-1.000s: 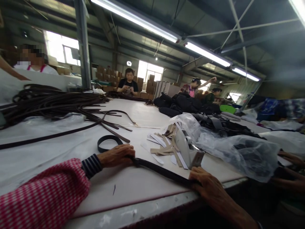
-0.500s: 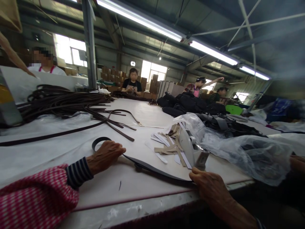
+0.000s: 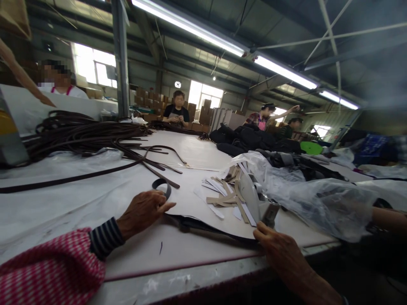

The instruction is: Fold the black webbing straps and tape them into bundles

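A long dark strap (image 3: pixel 210 228) stretches across the near part of the white table (image 3: pixel 140 258). My left hand (image 3: pixel 143 212) is closed on one end of it, and that end curls up in a loop above my fingers. At the other end, by the table's front edge, my right hand (image 3: pixel 280 245) pinches the strap between thumb and fingers. Between the two hands the strap sags onto the tabletop, with a darker lump under its left part. Just behind my right hand stands a grey tape-dispenser-like device (image 3: pixel 271 214), partly hidden by scraps.
Beige and white strips (image 3: pixel 227 197) lie in a pile at centre. Brown belts (image 3: pixel 85 131) are heaped at left. Clear plastic (image 3: pixel 330 207) and black goods (image 3: pixel 254 137) cover the right side. Another person's arm (image 3: pixel 388 218) reaches in at right; several people work behind.
My left hand has shifted slightly right, and the strap's loop has swung from left of the hand to above it. The strap hangs slacker. My right hand has hardly moved.
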Action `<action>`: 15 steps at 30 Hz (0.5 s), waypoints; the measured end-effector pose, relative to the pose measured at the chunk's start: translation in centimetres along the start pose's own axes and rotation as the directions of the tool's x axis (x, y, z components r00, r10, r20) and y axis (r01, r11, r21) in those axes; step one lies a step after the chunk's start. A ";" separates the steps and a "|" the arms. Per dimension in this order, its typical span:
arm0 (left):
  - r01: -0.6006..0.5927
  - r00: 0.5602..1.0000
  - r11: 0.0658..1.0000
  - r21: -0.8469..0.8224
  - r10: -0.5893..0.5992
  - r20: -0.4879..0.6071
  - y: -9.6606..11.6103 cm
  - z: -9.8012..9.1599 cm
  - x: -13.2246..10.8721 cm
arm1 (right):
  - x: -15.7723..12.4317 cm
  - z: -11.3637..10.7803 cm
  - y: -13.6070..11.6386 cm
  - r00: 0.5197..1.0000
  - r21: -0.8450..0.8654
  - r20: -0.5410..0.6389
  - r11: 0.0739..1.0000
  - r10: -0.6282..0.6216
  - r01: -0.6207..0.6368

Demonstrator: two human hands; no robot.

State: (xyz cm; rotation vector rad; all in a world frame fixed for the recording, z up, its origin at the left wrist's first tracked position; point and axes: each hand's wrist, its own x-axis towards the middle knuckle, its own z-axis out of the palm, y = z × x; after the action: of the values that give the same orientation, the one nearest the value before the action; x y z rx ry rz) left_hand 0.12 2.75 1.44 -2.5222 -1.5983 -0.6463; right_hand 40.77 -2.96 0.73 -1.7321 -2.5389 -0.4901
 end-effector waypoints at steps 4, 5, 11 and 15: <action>-0.067 0.995 0.992 -0.104 0.074 0.064 1.3 0.2 0.2 | 0.2 0.0 0.2 1.000 0.018 0.003 1.000 -0.020 0.020; -0.089 0.992 0.986 -0.140 0.101 0.082 1.3 0.3 0.1 | 0.2 0.0 0.2 1.000 0.031 0.001 0.999 -0.020 0.020; -0.164 0.967 0.950 -0.265 0.207 0.147 0.6 0.8 -0.5 | 1.1 -0.1 0.5 0.998 0.096 -0.049 0.995 0.038 -0.033; -0.203 0.940 0.928 -0.313 0.274 0.202 0.5 0.2 0.2 | 2.8 -1.1 -0.4 0.995 0.180 -0.078 0.982 0.063 -0.048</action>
State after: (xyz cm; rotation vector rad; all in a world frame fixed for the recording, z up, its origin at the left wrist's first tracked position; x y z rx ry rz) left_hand 0.72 2.69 1.41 -3.0543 -1.3002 -0.5978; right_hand 39.19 -0.85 2.24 -1.6782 -2.3886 -0.3144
